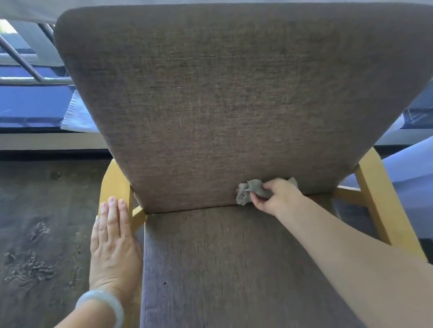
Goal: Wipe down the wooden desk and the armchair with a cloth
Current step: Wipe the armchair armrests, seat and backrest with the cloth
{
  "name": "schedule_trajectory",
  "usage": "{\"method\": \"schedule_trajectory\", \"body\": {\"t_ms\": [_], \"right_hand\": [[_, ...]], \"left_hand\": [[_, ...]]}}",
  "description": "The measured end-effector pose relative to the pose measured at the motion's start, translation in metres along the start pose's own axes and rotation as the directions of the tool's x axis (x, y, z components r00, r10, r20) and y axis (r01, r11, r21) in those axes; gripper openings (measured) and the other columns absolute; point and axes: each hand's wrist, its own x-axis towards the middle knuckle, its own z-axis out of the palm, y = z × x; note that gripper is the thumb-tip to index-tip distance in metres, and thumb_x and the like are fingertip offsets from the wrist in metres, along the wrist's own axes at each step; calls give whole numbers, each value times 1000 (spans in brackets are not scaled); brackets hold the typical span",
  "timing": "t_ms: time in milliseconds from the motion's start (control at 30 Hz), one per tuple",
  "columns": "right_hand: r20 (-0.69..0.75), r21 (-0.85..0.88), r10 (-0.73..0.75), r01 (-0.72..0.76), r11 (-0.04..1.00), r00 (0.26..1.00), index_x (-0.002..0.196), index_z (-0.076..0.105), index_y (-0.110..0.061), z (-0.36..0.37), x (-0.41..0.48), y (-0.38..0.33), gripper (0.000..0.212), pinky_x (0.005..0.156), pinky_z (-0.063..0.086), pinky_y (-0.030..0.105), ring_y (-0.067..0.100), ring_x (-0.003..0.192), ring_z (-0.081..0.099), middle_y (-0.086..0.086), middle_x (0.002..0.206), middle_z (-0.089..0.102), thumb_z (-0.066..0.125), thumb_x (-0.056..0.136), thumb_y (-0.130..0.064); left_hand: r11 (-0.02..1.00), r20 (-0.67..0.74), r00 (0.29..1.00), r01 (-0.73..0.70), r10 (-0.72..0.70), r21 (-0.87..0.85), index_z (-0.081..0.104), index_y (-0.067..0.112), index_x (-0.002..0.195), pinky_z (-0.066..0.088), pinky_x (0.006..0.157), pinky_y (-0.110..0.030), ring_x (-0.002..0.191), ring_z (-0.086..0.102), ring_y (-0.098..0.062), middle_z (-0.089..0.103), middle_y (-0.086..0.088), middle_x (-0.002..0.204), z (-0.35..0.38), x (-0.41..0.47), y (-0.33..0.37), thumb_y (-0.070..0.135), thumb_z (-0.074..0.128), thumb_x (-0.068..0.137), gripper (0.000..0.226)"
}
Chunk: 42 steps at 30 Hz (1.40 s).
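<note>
The armchair fills the view, with brown woven fabric on its backrest and seat and a light yellow wooden frame. My right hand grips a crumpled grey cloth and presses it against the bottom of the backrest, just above the seam with the seat. My left hand lies flat with straight fingers on the left wooden armrest. A pale bangle sits on my left wrist. The wooden desk is not in view.
Dark wood-look floor lies to the left of the chair. A window with metal bars runs behind at upper left. Pale curtain fabric hangs at the right and along the top.
</note>
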Motion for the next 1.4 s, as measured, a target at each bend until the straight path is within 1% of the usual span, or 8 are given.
{"method": "schedule_trajectory", "body": {"t_ms": [200, 300, 433, 633, 833, 967, 1233, 1400], "right_hand": [[63, 44, -124, 121, 992, 990, 86, 49, 4, -3, -59, -64, 13, 87, 54, 44, 37, 118, 54, 22, 112, 53, 41, 96, 6], [-46, 60, -454, 456, 888, 890, 119, 54, -9, -35, -74, -126, 24, 58, 57, 33, 26, 101, 62, 9, 129, 57, 45, 97, -3], [-44, -63, -599, 596, 800, 799, 139, 38, -17, -14, -72, -86, 47, 67, 60, 41, 22, 90, 66, 10, 125, 58, 49, 95, -6], [345, -510, -196, 359, 782, 918, 109, 57, -19, 20, -66, 80, 29, 65, 59, 37, 20, 84, 66, 7, 99, 64, 52, 88, 1], [374, -888, -487, 456, 58, 789, 116, 56, -11, -25, -14, 103, 25, 66, 52, 22, 20, 75, 56, 10, 110, 49, 50, 92, -11], [898, -427, -221, 636, -643, 380, 135, 47, -13, -8, 14, 190, 43, 86, 45, 34, 26, 103, 50, 10, 117, 47, 52, 93, -8], [977, -13, 107, 545, -838, 187, 130, 53, -13, 20, 49, 196, 48, 83, 44, 41, 31, 96, 48, 12, 108, 50, 51, 83, -4], [892, -338, -208, 285, -897, 402, 142, 45, -26, -66, 63, 94, 58, 87, 42, 46, 33, 99, 47, 11, 109, 45, 55, 87, -11]], "left_hand": [[1000, -2, 1000, -2, 2, -13, 15, 0, 152, -8, 121, -33, 149, 4, -28, 10, -16, 161, 0, 1, -1, 14, 31, 87, 68], [1000, 4, 1000, -4, 4, -23, 20, 0, 151, -8, 120, -32, 147, 10, -31, 17, -18, 159, 1, 2, -2, 14, 34, 86, 68], [1000, 14, 1000, 8, -7, -15, 19, 0, 151, -8, 120, -32, 148, 8, -30, 16, -18, 159, 0, 3, -3, 13, 34, 87, 67], [1000, -2, 1000, 17, -17, -13, 14, 5, 153, -8, 120, -32, 149, 2, -25, 11, -13, 161, 3, 3, -5, 13, 33, 89, 67], [1000, 1, 1000, 30, -30, 3, 10, 5, 153, -3, 121, -38, 150, -3, -24, 4, -11, 162, 4, 2, -2, 21, 20, 94, 63], [1000, -17, 1000, 26, -26, -18, 12, 5, 153, -5, 121, -35, 149, 0, -23, 7, -10, 162, 6, 3, -4, 9, 41, 92, 67], [1000, 1, 1000, 22, -22, -4, 11, 5, 153, -7, 120, -34, 149, -1, -23, 5, -10, 162, 6, 3, -4, 9, 49, 90, 74], [1000, -3, 1000, 20, -20, -4, 7, 5, 153, -7, 121, -36, 149, -4, -24, 2, -10, 162, 6, 3, -4, 8, 43, 93, 70]]}}
